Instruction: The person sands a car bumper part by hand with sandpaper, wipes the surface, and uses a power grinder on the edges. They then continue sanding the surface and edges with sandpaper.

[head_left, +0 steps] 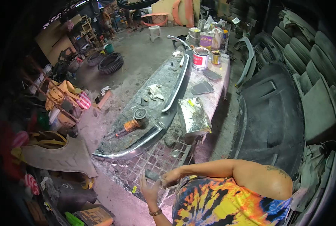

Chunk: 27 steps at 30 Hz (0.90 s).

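Observation:
My left hand [151, 191], with a watch on its wrist, is low in the middle with thumb and fingers stretched apart. Just behind its fingers is a small dark grey flat piece [152, 175], like folded sandpaper. My right hand [171, 177] reaches in from the right, fingers closed at the near end of that piece; the exact grip is partly hidden. Both hands are close together over a metal grid [149, 160]. Beyond them lies a long dark bumper with a chrome edge [138, 150]. An orange angle grinder [131, 125] rests across the work surface inside its curve.
A foil-wrapped box [194, 116], dark sheets [202, 87] and a paint can [200, 60] stand along the table's right. A black car hood [269, 120] leans at right. Left are a grey fender panel [60, 156] and clutter. Coiled hose [110, 63] and a white stool [155, 33] sit farther back.

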### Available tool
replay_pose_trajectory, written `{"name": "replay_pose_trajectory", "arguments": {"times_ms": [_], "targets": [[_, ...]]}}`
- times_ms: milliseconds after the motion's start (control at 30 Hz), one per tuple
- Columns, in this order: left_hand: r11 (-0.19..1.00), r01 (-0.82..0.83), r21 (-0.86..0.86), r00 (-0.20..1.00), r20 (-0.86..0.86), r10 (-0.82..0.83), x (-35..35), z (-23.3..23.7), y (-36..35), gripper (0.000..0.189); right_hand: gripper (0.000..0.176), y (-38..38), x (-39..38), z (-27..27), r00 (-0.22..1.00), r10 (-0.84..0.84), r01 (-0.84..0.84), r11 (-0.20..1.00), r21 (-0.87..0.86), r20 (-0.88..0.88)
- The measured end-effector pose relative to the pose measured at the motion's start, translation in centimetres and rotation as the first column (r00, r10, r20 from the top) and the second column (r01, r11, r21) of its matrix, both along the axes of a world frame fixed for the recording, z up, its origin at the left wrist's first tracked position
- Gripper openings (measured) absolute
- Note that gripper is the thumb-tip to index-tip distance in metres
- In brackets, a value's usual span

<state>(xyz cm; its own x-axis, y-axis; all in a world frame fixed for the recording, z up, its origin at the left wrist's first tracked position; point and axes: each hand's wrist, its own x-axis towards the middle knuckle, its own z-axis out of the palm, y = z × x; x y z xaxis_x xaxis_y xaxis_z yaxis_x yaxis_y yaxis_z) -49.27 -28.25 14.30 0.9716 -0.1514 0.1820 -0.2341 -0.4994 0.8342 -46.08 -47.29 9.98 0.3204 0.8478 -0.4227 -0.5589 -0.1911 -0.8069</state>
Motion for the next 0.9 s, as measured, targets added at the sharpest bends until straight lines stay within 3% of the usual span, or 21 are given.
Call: {"name": "replay_pose_trajectory", "arguments": {"times_ms": [100,167,200,233,300,367,400,467,500,567,600,633,700,733,767,833,900], "targets": [[0.98,-0.136,-0.146,0.991,-0.004,0.137,0.4,-1.0,0.9,0.079,0.017,-1.6,0.4,-0.5,0.994,0.036,-0.027,0.996,-0.086,0.107],[0.972,-0.192,-0.139,0.981,-0.011,0.192,0.4,-1.7,2.1,0.074,0.019,-2.1,0.7,-2.2,0.9,-0.031,0.12,0.976,-0.18,0.436],[0.951,-0.229,-0.207,0.973,-0.018,0.23,0.3,-1.4,2.3,0.071,0.031,-2.4,0.9,-1.7,0.85,-0.143,0.198,0.979,-0.056,0.508],[0.925,-0.264,-0.273,0.964,-0.029,0.266,0.4,-1.1,2.3,0.067,0.031,-2.4,1.1,-1.2,0.847,-0.138,0.194,0.979,-0.057,0.513],[0.934,-0.259,-0.247,0.966,-0.062,0.252,0.1,-0.9,2.2,0.061,0.056,-2.1,1.0,0.4,0.669,-0.365,0.429,0.901,0.065,0.647],[0.898,-0.166,-0.407,0.985,-0.108,0.133,0.0,-1.7,1.8,0.056,0.056,-1.5,1.2,4.4,0.693,-0.356,0.43,0.902,0.038,0.627],[0.898,-0.165,-0.407,0.986,-0.105,0.133,-0.3,-3.0,1.7,0.056,0.056,-1.0,1.4,5.1,0.679,-0.38,0.422,0.902,0.089,0.628],[0.847,-0.195,-0.494,0.936,-0.351,0.011,-0.8,-6.1,1.5,0.06,0.05,0.4,1.7,5.6,0.636,-0.462,0.429,0.877,0.214,0.619],[0.847,-0.196,-0.494,0.937,-0.348,0.013,-0.9,-6.7,0.7,0.06,0.05,0.9,1.7,5.3,0.635,-0.461,0.427,0.878,0.216,0.62],[0.545,-0.258,-0.798,0.951,-0.31,-0.004,-1.1,-7.2,-1.2,0.064,0.045,1.7,1.9,4.8,0.559,-0.422,0.498,0.859,0.118,0.714],[0.562,-0.253,-0.787,0.937,-0.345,-0.061,-1.3,-2.8,-2.8,0.068,0.043,1.9,1.8,5.1,0.527,-0.473,0.52,0.837,0.172,0.706],[0.56,-0.247,-0.79,0.939,-0.337,-0.061,-1.2,-2.4,-2.9,0.068,0.043,1.9,2.0,5.2,0.522,-0.471,0.518,0.837,0.174,0.711],[0.409,-0.257,-0.876,0.956,-0.291,-0.022,-0.6,-2.0,-3.2,0.071,0.042,1.9,2.3,5.5,0.486,-0.479,0.536,0.824,0.183,0.731],[0.34,-0.342,-0.876,0.934,-0.358,0.016,-0.4,-1.7,-3.3,0.074,0.039,1.9,2.4,5.8,0.466,-0.518,0.545,0.807,0.228,0.717],[0.336,-0.341,-0.878,0.934,-0.357,0.014,-0.3,-1.7,-3.3,0.074,0.039,1.9,2.3,6.0,0.466,-0.515,0.545,0.808,0.224,0.72],[0.324,-0.401,-0.857,0.915,-0.395,0.086,-0.1,-1.9,-2.4,0.074,0.036,2.0,2.2,7.3,0.518,-0.617,0.565,0.767,0.304,0.592],[0.347,-0.346,-0.872,0.933,-0.358,0.031,0.3,-2.6,-2.0,0.074,0.039,1.9,2.5,6.7,0.585,-0.52,0.517,0.831,0.208,0.622]]}}
